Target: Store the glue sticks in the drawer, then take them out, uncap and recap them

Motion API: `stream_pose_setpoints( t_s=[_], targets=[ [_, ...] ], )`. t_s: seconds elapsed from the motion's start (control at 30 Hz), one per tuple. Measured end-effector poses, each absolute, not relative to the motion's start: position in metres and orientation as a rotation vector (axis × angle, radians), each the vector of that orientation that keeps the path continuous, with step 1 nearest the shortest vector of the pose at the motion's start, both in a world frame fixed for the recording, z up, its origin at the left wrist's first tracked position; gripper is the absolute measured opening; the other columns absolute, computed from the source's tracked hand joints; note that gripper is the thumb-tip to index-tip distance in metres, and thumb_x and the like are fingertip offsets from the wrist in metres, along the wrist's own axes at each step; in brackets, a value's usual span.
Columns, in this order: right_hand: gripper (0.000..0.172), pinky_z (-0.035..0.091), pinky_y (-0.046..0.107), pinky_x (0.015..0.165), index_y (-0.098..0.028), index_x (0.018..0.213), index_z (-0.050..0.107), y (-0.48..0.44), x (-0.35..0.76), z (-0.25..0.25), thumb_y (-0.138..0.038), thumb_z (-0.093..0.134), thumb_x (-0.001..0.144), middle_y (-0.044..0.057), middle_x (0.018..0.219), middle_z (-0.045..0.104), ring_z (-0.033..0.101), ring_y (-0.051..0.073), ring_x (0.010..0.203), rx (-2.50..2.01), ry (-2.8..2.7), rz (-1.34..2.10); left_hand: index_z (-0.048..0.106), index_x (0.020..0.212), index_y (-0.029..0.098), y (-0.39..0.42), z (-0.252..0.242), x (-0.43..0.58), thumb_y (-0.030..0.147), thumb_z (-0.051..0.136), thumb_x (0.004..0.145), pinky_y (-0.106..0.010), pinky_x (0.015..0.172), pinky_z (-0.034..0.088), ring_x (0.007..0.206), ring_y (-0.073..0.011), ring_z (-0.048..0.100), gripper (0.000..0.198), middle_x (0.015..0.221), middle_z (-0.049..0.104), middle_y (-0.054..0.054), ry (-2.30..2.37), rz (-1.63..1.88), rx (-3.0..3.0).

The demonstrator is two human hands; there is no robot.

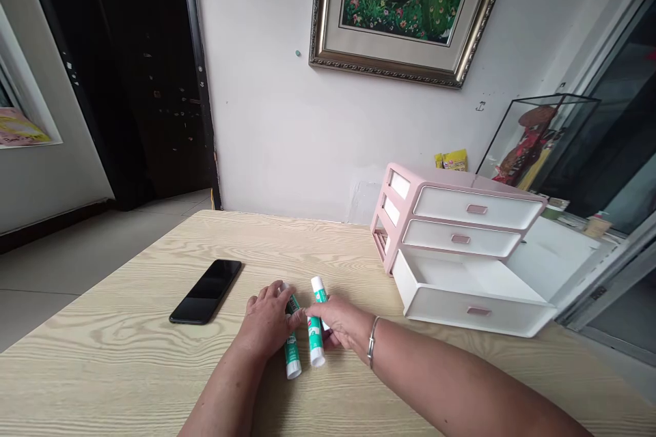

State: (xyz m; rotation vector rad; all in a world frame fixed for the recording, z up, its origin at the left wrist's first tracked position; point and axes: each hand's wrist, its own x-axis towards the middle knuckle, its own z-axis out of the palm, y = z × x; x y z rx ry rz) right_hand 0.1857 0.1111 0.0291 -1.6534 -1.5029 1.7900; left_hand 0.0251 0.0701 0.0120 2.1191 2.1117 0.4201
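White-and-green tubes that look like glue sticks lie at the front middle of the wooden table. My left hand [266, 317] is closed around one glue stick [292, 357], its thumb across the tube and its fingers near the far end. Just to the right, my right hand [338, 319] grips another glue stick [315, 345] between thumb and fingers. A white-capped end [318, 285] sticks out beyond the right thumb; whether it belongs to the same tube or a further one is partly hidden. The two hands nearly touch at the thumbs.
A black phone [206, 291] lies left of my hands on the table [128, 362]. At the right stands a pink-and-white drawer unit [461, 239], its bottom drawer [479, 311] pulled out towards me. A framed picture [394, 58] hangs on the wall behind.
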Motion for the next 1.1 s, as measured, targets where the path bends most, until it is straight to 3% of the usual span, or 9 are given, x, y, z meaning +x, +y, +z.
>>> stream_pose_setpoints(
  t_s=[0.2, 0.37, 0.5, 0.63, 0.8, 1.1],
  targets=[
    [0.023, 0.051, 0.026, 0.039, -0.016, 0.089, 0.053, 0.125, 0.18, 0.024, -0.04, 0.05, 0.091, -0.001, 0.064, 0.055, 0.061, 0.015, 0.041, -1.887, -1.595, 1.686, 0.06, 0.135, 0.027, 0.066, 0.016, 0.029, 0.044, 0.039, 0.097, -0.049, 0.11, 0.03, 0.142, -0.031, 0.038, 0.047, 0.154, 0.045, -0.011, 2.106, 0.471, 2.172],
    [0.037, 0.048, 0.028, 0.037, -0.018, 0.091, 0.056, 0.131, 0.185, 0.026, -0.054, 0.053, 0.089, 0.001, 0.062, 0.057, 0.059, 0.018, 0.039, -1.981, -1.779, 1.476, 0.056, 0.14, 0.028, 0.061, 0.021, 0.03, 0.064, 0.04, 0.093, -0.051, 0.111, 0.028, 0.142, -0.0339, 0.038, 0.061, 0.154, 0.045, -0.014, 2.021, 0.511, 2.193],
    [0.043, 0.051, 0.032, 0.055, -0.019, 0.097, 0.062, 0.124, 0.191, 0.033, -0.058, 0.045, 0.093, 0.006, 0.075, 0.068, 0.066, 0.021, 0.058, -1.804, -2.164, 1.055, 0.047, 0.148, 0.031, 0.059, 0.021, 0.029, 0.073, 0.05, 0.084, -0.052, 0.112, 0.028, 0.143, -0.0356, 0.036, 0.077, 0.155, 0.043, -0.014, 1.926, 0.534, 2.238],
    [0.044, 0.048, 0.036, 0.08, -0.019, 0.103, 0.067, 0.11, 0.198, 0.041, -0.052, 0.039, 0.097, 0.014, 0.105, 0.071, 0.066, 0.028, 0.098, -1.651, -2.389, 0.654, 0.041, 0.153, 0.03, 0.058, 0.021, 0.03, 0.076, 0.054, 0.08, -0.052, 0.115, 0.024, 0.145, -0.0367, 0.033, 0.088, 0.159, 0.038, -0.015, 1.899, 0.571, 2.251],
    [0.038, 0.044, 0.036, 0.086, -0.019, 0.114, 0.066, 0.098, 0.205, 0.042, -0.036, 0.035, 0.1, 0.014, 0.112, 0.069, 0.063, 0.026, 0.104, -1.479, -2.524, 0.474, 0.042, 0.153, 0.031, 0.06, 0.019, 0.031, 0.071, 0.061, 0.078, -0.051, 0.116, 0.026, 0.145, -0.0366, 0.032, 0.087, 0.161, 0.034, -0.014, 1.837, 0.595, 2.328],
    [0.034, 0.04, 0.031, 0.099, -0.022, 0.122, 0.066, 0.097, 0.233, 0.025, -0.03, 0.043, 0.099, 0.009, 0.118, 0.069, 0.06, 0.023, 0.113, -1.299, -2.38, 0.444, 0.056, 0.142, 0.037, 0.059, 0.02, 0.033, 0.064, 0.056, 0.086, -0.051, 0.115, 0.027, 0.142, -0.0356, 0.037, 0.062, 0.148, 0.053, -0.008, 1.796, 0.472, 2.411]
  ],
)
